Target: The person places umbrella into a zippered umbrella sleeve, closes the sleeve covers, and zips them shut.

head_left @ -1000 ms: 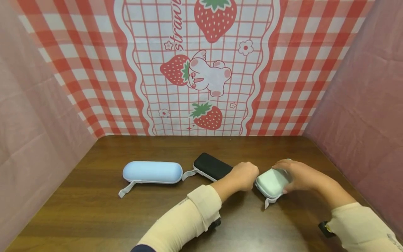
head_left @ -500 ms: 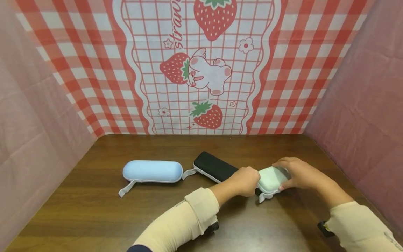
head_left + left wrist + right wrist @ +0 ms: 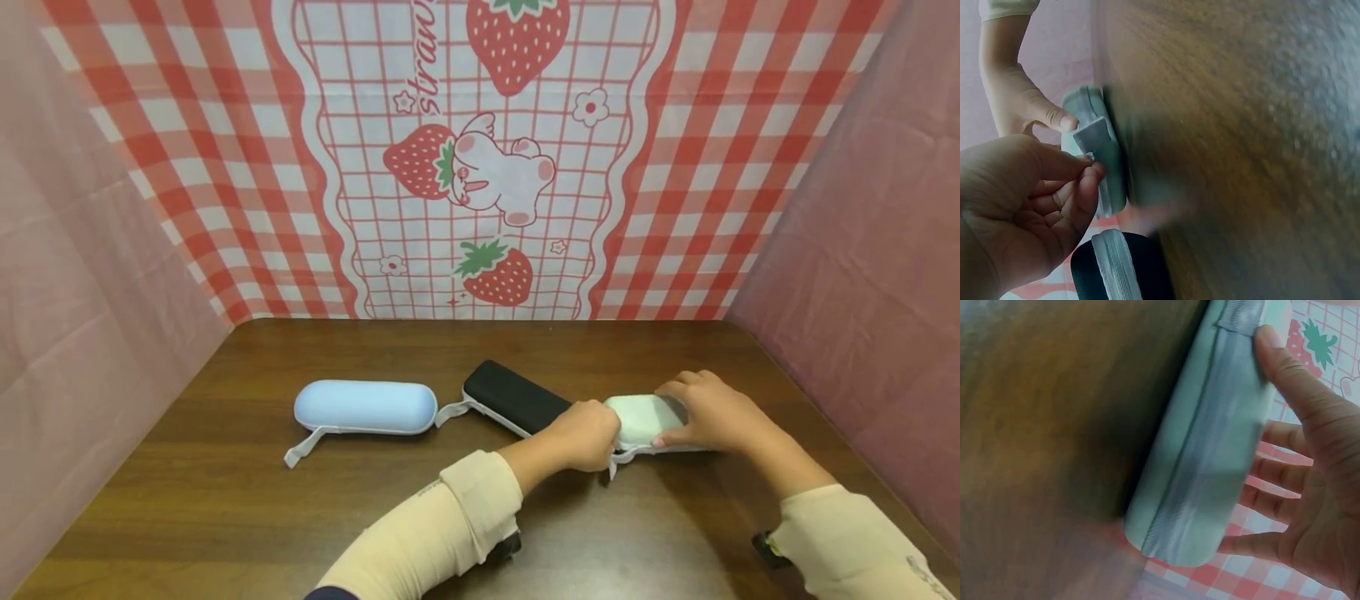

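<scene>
A mint-green zippered case (image 3: pixel 636 418), hard-shelled and rounded, lies on the table at the right. My right hand (image 3: pixel 716 414) holds it from above, thumb on the near side and fingers over the far side. In the right wrist view the grey zipper (image 3: pixel 1200 444) runs closed along the case's side, with the thumb pressing near the fabric tab. My left hand (image 3: pixel 591 435) is at the case's left end. Its thumb and forefinger pinch the small zipper pull (image 3: pixel 1090 155), beside the grey fabric tab (image 3: pixel 1092 134), in the left wrist view.
A black zippered case (image 3: pixel 513 396) lies slantwise just left of my left hand, partly hidden by it. Farther left rests a light blue case (image 3: pixel 365 407) with a grey strap. A strawberry-print cloth (image 3: pixel 480 167) hangs behind the wooden table (image 3: pixel 225 517).
The green case has turned so that its long side lies more left to right, and its left end has come up to my left hand. My right hand has turned with it.
</scene>
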A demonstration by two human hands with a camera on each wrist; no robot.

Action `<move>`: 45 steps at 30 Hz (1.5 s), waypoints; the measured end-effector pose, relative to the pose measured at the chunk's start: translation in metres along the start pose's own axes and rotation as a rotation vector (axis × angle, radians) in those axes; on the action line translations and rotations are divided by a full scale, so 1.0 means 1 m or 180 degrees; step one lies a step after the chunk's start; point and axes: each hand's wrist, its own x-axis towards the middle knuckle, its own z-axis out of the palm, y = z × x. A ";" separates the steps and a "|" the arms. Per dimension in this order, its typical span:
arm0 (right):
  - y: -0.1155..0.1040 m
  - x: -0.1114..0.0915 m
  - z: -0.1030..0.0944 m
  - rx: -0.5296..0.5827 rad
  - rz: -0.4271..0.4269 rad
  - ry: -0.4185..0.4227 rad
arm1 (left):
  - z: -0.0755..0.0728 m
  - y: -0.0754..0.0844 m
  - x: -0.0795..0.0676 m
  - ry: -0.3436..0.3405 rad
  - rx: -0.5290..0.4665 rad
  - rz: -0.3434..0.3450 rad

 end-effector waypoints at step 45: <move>-0.015 0.010 0.010 -0.0151 0.0618 -0.0003 | -0.027 -0.052 -0.096 0.1296 -0.0493 0.0045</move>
